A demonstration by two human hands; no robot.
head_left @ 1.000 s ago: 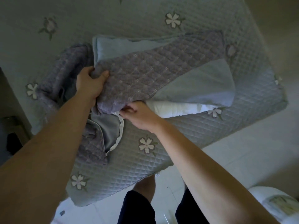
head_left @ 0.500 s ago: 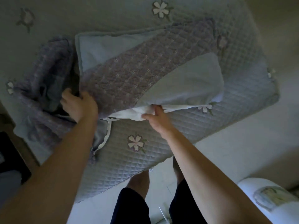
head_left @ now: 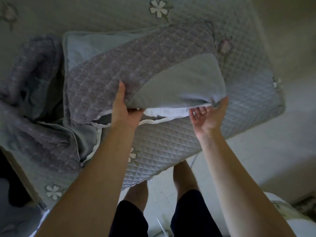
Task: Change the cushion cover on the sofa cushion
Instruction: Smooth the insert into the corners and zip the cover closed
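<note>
The left hand [head_left: 124, 108] is pinching the purple cushion cover [head_left: 130, 69] by its open edge. The right hand [head_left: 209, 115] is open under the white cushion [head_left: 164, 112] poking out. Everything is lying on the flowered sofa [head_left: 171, 139]. No writing is showing.

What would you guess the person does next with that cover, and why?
Probably close the right hand on the cover's open edge and pull it further over the white cushion. The left hand already grips the purple quilted cover at the opening, the right palm is open beside it, and a strip of white cushion shows uncovered between them.
</note>
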